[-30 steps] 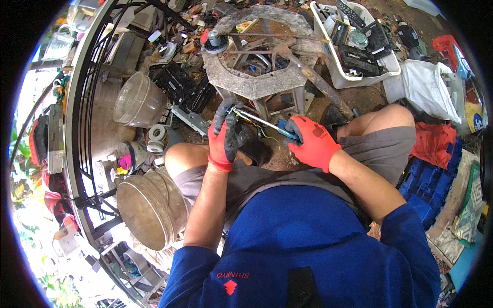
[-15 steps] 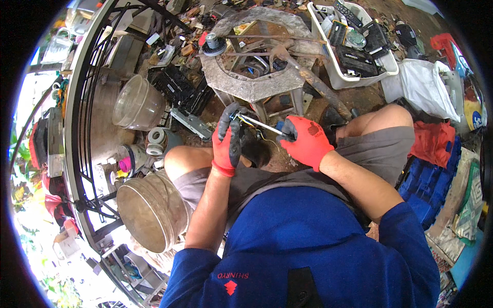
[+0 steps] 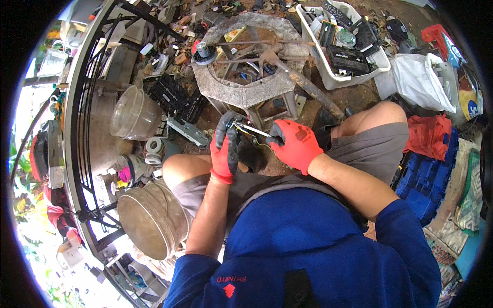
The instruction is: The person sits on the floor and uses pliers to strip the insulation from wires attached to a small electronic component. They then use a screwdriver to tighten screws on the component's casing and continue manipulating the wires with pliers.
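Observation:
Both my hands wear red gloves with dark grey palms and fingers, and they meet above my lap. My left hand (image 3: 225, 149) is closed, upright, on a small electronic part with thin wires (image 3: 234, 124); most of the part is hidden by the fingers. My right hand (image 3: 295, 145) is closed around a screwdriver (image 3: 257, 131). Its handle is hidden in the glove, and its pale metal shaft points left to the small part. Whether the tip touches the part, I cannot tell. A thin yellowish wire hangs between the hands.
An octagonal metal frame stand (image 3: 239, 90) is just ahead, with a rusty bar (image 3: 308, 84) across it. A white bin (image 3: 354, 79) of electronic scrap stands at the far right. Left are a clear bucket (image 3: 134, 113), a dirty bucket (image 3: 146, 220) and a black rack (image 3: 77, 128).
My right hand has come left, closer to my left hand, and less of the screwdriver shaft shows. My left hand keeps its hold on the small part. The whole view has shifted slightly.

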Action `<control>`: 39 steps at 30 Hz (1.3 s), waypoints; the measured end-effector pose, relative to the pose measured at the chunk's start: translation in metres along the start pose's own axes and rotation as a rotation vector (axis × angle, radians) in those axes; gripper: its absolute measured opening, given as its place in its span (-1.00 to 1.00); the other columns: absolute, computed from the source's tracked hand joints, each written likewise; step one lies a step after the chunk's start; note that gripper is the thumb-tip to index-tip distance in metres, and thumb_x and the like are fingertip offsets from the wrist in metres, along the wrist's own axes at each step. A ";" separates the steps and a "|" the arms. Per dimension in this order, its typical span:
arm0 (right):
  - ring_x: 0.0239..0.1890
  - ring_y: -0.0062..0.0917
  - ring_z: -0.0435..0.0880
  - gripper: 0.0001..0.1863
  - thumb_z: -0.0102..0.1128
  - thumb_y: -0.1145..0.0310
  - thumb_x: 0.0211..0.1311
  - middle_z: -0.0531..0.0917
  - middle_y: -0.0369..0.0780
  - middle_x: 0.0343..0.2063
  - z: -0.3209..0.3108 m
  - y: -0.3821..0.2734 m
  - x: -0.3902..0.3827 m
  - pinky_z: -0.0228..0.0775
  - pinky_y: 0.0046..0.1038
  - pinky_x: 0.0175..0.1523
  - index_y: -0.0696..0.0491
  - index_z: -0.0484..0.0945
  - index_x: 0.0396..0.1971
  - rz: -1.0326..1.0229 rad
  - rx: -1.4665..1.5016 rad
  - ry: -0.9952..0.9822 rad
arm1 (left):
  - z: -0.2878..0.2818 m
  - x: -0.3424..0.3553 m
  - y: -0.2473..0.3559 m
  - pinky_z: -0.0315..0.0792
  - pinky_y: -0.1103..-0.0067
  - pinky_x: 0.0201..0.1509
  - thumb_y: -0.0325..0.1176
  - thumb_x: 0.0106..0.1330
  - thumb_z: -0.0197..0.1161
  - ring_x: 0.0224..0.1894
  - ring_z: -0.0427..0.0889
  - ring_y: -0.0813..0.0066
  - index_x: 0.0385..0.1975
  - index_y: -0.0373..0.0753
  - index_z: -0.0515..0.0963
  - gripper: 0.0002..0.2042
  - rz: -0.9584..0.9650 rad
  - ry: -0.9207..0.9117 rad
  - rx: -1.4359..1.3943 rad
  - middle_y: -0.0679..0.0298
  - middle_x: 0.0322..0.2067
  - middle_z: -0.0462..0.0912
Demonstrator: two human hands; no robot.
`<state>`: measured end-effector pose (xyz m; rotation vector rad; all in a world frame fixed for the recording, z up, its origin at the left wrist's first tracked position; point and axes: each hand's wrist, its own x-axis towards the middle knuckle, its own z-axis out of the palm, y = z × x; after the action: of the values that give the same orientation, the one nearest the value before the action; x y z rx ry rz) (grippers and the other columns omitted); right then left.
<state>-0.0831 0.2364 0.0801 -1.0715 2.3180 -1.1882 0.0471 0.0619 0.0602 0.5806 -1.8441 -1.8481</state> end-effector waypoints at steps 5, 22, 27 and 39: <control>-0.19 -0.07 0.67 -0.68 0.31 0.35 0.12 0.69 -0.01 -0.28 -0.002 0.002 0.006 0.49 -0.20 -0.10 0.19 0.57 -0.15 0.064 0.165 -0.213 | -0.003 -0.001 -0.008 0.34 0.51 0.29 -0.35 0.55 0.06 0.15 0.51 0.48 0.29 -0.34 0.40 -0.61 -0.020 -0.028 0.044 0.20 0.13 0.57; -0.01 -0.06 0.63 -0.61 0.31 0.26 0.13 0.66 -0.01 -0.10 -0.002 0.005 0.009 0.47 -0.17 0.04 0.11 0.56 -0.07 0.207 0.240 -0.355 | 0.006 -0.008 -0.007 0.46 0.56 0.13 -0.32 0.57 0.04 0.10 0.53 0.51 0.35 -0.30 0.33 -0.58 0.022 -0.054 0.058 0.22 0.13 0.57; -0.07 -0.03 0.64 -0.64 0.30 0.24 0.15 0.67 -0.02 -0.17 0.002 0.004 0.006 0.49 -0.16 0.02 0.10 0.57 -0.09 0.109 0.115 -0.132 | 0.010 -0.010 -0.004 0.35 0.55 0.26 -0.36 0.54 0.06 0.14 0.49 0.53 0.31 -0.33 0.38 -0.60 -0.019 -0.070 0.003 0.24 0.10 0.59; -0.12 -0.02 0.65 -0.68 0.27 0.25 0.19 0.67 0.01 -0.24 0.001 0.007 0.010 0.50 -0.13 -0.02 0.12 0.60 -0.12 0.032 0.143 -0.236 | 0.019 -0.010 -0.003 0.52 0.52 0.09 -0.37 0.54 0.07 0.00 0.59 0.49 0.30 -0.31 0.37 -0.62 -0.168 -0.050 -0.237 0.20 0.02 0.61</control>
<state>-0.0926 0.2308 0.0746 -1.0581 2.0326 -1.1296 0.0434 0.0831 0.0572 0.6243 -1.6160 -2.1717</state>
